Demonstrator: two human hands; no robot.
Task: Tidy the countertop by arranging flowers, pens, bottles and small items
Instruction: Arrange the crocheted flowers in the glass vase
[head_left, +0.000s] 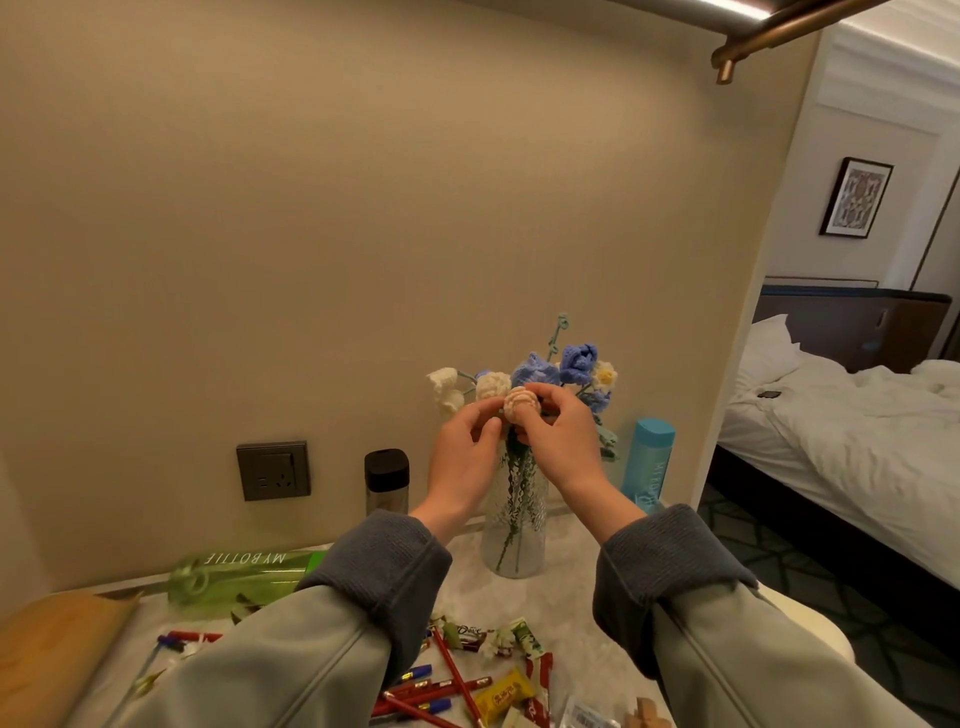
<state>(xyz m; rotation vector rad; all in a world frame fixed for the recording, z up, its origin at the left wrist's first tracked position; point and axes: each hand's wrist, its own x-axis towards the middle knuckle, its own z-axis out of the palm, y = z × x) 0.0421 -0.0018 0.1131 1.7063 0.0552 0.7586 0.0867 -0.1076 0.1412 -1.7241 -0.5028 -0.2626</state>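
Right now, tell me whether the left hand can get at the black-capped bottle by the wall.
Probably yes. The black-capped bottle stands just left of the left hand, with nothing between them; it would first have to release the peach flower it pinches with the right hand.

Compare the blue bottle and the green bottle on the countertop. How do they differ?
Pose: the blue bottle stands upright; the green bottle lies on its side. Place: the blue bottle is right of the glass vase; the green bottle is far left, partly behind the left sleeve. Both are translucent and printed MYBOTTLE.
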